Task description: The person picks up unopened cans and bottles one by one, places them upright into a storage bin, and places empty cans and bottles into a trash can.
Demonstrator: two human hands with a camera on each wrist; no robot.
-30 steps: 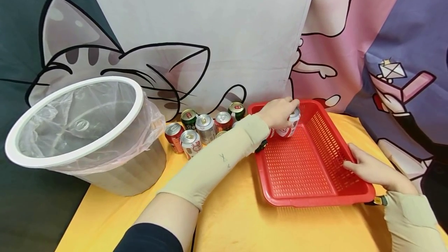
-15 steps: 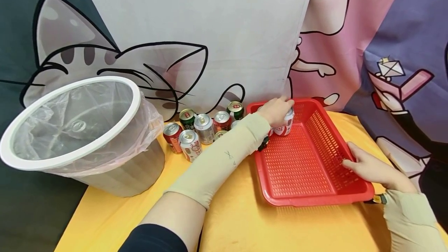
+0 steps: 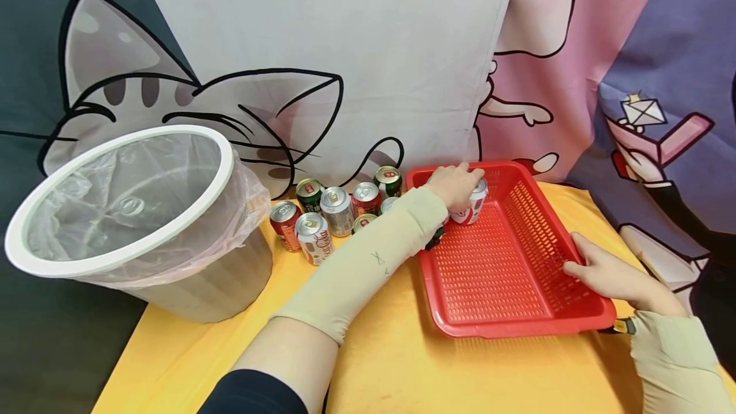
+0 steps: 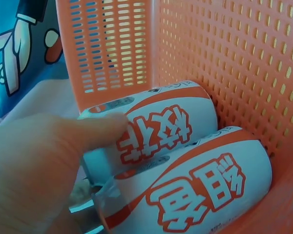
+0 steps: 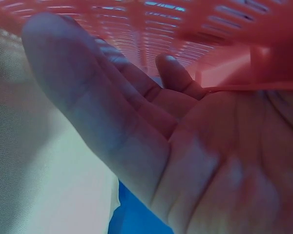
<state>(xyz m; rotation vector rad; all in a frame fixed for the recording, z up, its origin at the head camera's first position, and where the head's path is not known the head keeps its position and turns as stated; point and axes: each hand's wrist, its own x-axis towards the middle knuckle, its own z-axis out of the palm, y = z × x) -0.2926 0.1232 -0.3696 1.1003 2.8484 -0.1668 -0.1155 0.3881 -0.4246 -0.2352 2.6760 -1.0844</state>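
Observation:
My left hand (image 3: 453, 186) reaches into the far left corner of a red plastic basket (image 3: 517, 329). It grips the upper end of a white-and-red soda can (image 3: 473, 208). In the left wrist view, the thumb lies across that can (image 4: 161, 127), and a second matching can (image 4: 210, 190) sits right beside it against the basket wall. The other fingers are mostly hidden. At the basket's right side, my right hand (image 3: 618, 276) holds the rim, thumb over the inside edge. In the right wrist view its fingers (image 5: 102, 112) extend under the perforated plastic.
Several soda cans (image 3: 336, 209) stand grouped left of the basket, partly behind my left sleeve. A large bin (image 3: 213, 292) with a white rim and clear liner stands at the left. Yellow cloth (image 3: 391, 369) covers the table; a printed curtain (image 3: 345, 30) hangs behind.
My left hand and its can have shifted slightly left toward the basket's left wall, with little movement in the last half second. The right hand stays on the rim.

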